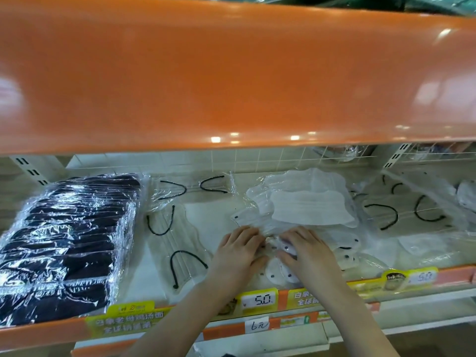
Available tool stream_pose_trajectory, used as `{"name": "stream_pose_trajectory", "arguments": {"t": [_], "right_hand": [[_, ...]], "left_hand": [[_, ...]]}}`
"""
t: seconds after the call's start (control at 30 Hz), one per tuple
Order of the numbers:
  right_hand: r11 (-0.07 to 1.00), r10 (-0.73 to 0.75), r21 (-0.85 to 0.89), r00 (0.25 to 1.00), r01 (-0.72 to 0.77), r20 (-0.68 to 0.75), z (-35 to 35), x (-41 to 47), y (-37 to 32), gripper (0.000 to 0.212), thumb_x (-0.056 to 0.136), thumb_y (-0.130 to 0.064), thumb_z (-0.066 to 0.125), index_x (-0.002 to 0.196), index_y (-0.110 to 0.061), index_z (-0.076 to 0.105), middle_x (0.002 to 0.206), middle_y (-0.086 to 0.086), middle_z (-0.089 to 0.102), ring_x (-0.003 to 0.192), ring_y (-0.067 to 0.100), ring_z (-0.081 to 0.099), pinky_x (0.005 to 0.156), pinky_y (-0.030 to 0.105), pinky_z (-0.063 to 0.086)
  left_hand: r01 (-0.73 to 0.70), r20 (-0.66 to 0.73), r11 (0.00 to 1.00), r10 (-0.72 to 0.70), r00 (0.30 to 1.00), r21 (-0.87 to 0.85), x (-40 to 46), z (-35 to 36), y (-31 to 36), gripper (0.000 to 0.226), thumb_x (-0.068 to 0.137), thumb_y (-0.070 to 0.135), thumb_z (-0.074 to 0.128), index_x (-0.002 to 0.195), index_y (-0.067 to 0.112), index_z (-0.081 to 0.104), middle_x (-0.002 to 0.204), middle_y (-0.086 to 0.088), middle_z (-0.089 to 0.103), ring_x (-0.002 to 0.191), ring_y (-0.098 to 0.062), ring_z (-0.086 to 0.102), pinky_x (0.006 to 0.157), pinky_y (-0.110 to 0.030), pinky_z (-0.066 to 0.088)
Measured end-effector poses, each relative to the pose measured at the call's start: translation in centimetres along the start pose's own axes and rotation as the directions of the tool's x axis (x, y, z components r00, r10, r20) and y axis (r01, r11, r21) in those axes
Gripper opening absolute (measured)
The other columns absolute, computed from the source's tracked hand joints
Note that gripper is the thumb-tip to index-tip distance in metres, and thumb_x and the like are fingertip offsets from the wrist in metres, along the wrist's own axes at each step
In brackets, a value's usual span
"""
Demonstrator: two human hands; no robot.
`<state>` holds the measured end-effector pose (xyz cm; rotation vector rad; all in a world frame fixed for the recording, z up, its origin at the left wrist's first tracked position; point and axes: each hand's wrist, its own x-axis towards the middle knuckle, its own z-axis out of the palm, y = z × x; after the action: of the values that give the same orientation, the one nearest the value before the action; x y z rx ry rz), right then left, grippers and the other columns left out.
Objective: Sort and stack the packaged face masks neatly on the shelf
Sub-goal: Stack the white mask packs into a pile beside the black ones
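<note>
Head view, left hand, right hand pressing white mask packets, palms down

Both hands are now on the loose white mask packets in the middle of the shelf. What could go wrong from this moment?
1. The left hand and right hand press on slippery clear packets near the shelf's front edge; some might slide off.
2. The white mask pile behind lies loose and uneven, so it could spread when pushed.
3. The black-loop masks lie close on the left; the kinds may get mixed.
</note>
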<state>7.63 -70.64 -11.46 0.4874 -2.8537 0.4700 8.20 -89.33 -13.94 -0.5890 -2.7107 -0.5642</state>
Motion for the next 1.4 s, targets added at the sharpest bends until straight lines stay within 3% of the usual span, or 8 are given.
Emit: {"name": "stream_pose_trajectory", "arguments": {"t": [0.2, 0.33, 0.47, 0.57, 0.77, 1.03, 1.2, 1.4], "right_hand": [[0.996, 0.079, 0.035, 0.997, -0.080, 0.014, -0.6, 0.6, -0.3, 0.022, 0.073, -0.003, 0.076, 0.089, -0.015, 0.069, 0.089, -0.003, 0.065, 0.084, 0.022, 0.064, 0.065, 0.032, 0.051], [0.997, 0.068, 0.015, 0.989, -0.071, 0.130, -1.8, 1.0, -0.9, 0.022, 0.092, -0.027, 0.058, 0.113, -0.022, 0.064, 0.110, -0.006, 0.061, 0.108, 0.015, 0.055, 0.083, 0.028, 0.043], [1.000, -0.001, 0.013, 0.990, -0.001, 0.139, -1.9, 1.6, -3.1, 0.025, 0.091, -0.039, 0.050, 0.105, -0.025, 0.066, 0.100, -0.009, 0.062, 0.097, 0.015, 0.060, 0.077, 0.032, 0.049], [0.992, -0.086, 0.101, 0.992, 0.076, 0.094, -1.2, 1.8, -5.6, 0.032, 0.084, -0.041, 0.042, 0.088, -0.024, 0.069, 0.081, -0.008, 0.062, 0.074, 0.018, 0.065, 0.059, 0.029, 0.051], [0.968, -0.243, 0.131, 0.930, 0.214, 0.276, 0.5, 2.7, -10.5, 0.052, 0.089, -0.045, 0.023, 0.111, -0.022, 0.064, 0.103, -0.001, 0.057, 0.099, 0.023, 0.057, 0.076, 0.038, 0.045], [0.974, -0.191, -0.034, 0.896, 0.223, 0.400, 1.7, 3.7, -14.9, 0.049, 0.091, -0.036, 0.054, 0.127, -0.005, 0.041, 0.124, 0.014, 0.042, 0.114, 0.033, 0.042, 0.089, 0.041, 0.038], [0.993, -0.078, -0.063, 0.941, 0.104, 0.329, 3.4, 3.7, -16.6, 0.047, 0.077, -0.020, 0.074, 0.112, 0.000, 0.051, 0.105, 0.014, 0.055, 0.097, 0.028, 0.057, 0.080, 0.030, 0.046], [0.998, -0.046, -0.026, 0.933, 0.059, 0.358, 2.6, 4.1, -16.3, 0.038, 0.092, -0.001, 0.047, 0.129, -0.005, 0.037, 0.126, 0.011, 0.050, 0.119, 0.029, 0.047, 0.093, 0.036, 0.038]], "left_hand": [[0.015, -0.006, 0.999, -0.015, 1.000, -0.038, 0.1, -0.3, 0.3, 0.038, 0.075, 0.043, 0.048, 0.097, 0.020, 0.069, 0.107, 0.003, 0.068, 0.102, -0.019, 0.065, 0.077, -0.030, 0.056], [0.004, -0.095, 0.997, -0.012, 0.995, -0.080, 0.0, -1.4, 0.4, 0.028, 0.082, 0.033, 0.049, 0.098, 0.021, 0.070, 0.104, 0.006, 0.068, 0.099, -0.014, 0.062, 0.077, -0.026, 0.051], [0.069, -0.177, 0.978, -0.105, 0.979, -0.199, -0.8, -3.5, -1.1, 0.029, 0.086, 0.023, 0.044, 0.099, 0.017, 0.070, 0.097, 0.005, 0.069, 0.083, -0.015, 0.065, 0.067, -0.024, 0.052], [0.149, -0.268, 0.985, -0.167, 0.949, -0.087, -1.7, -4.8, -3.7, 0.030, 0.082, 0.020, 0.042, 0.096, 0.018, 0.069, 0.090, 0.003, 0.068, 0.079, -0.015, 0.060, 0.064, -0.026, 0.047], [0.335, -0.188, 0.941, -0.322, 0.928, 0.039, -4.4, -5.2, -8.1, 0.032, 0.081, 0.030, 0.043, 0.093, 0.016, 0.069, 0.090, 0.000, 0.067, 0.084, -0.026, 0.061, 0.064, -0.037, 0.052], [0.418, -0.171, 0.897, -0.393, 0.903, 0.146, -5.6, -5.6, -7.8, 0.033, 0.084, 0.038, 0.041, 0.097, 0.022, 0.067, 0.101, 0.004, 0.066, 0.099, -0.026, 0.060, 0.079, -0.041, 0.048], [0.391, -0.160, 0.901, -0.365, 0.917, 0.185, -6.0, -5.5, -7.7, 0.031, 0.081, 0.037, 0.042, 0.092, 0.019, 0.066, 0.107, 0.003, 0.064, 0.099, -0.027, 0.061, 0.074, -0.040, 0.048], [0.378, -0.211, 0.910, -0.341, 0.916, 0.171, -5.8, -5.7, -7.7, 0.034, 0.074, 0.035, 0.043, 0.092, 0.018, 0.066, 0.102, 0.002, 0.066, 0.096, -0.024, 0.058, 0.072, -0.038, 0.049]]}}
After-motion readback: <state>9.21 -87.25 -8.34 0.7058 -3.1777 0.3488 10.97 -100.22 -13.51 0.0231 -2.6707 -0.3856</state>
